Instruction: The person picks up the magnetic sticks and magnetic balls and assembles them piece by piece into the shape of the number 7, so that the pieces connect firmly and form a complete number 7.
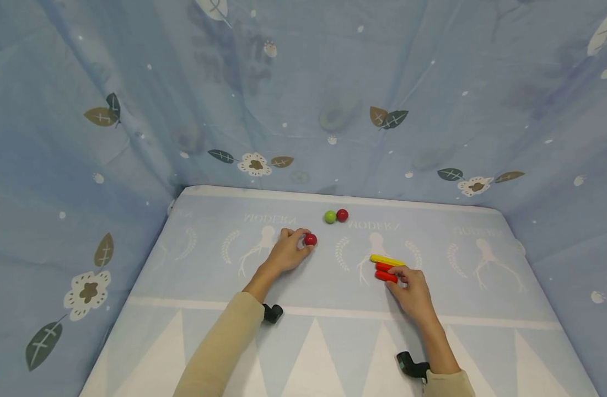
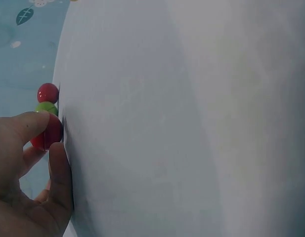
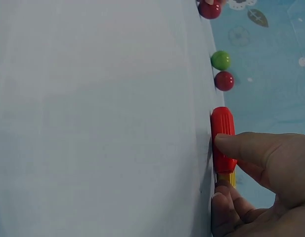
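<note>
My left hand [image 1: 289, 251] pinches a glossy red ball [image 1: 310, 239] between thumb and fingertips, low over the cloth. In the left wrist view, that ball [image 2: 47, 136] overlaps a green ball and another red one behind it. On the right, my right hand [image 1: 411, 286] holds the near end of a short red stick [image 1: 384, 275] with thumb and fingertips. A second red stick [image 1: 382, 266] and a yellow stick [image 1: 386, 259] lie close beyond it, side by side. In the right wrist view, my thumb rests on the grooved, round-ended red stick [image 3: 222, 123].
A green ball [image 1: 330, 216] and a second red ball [image 1: 342, 215] sit side by side near the table's back edge. The table wears a pale printed cloth [image 1: 313, 286]. Blue patterned curtains [image 1: 303, 110] rise behind and at both sides.
</note>
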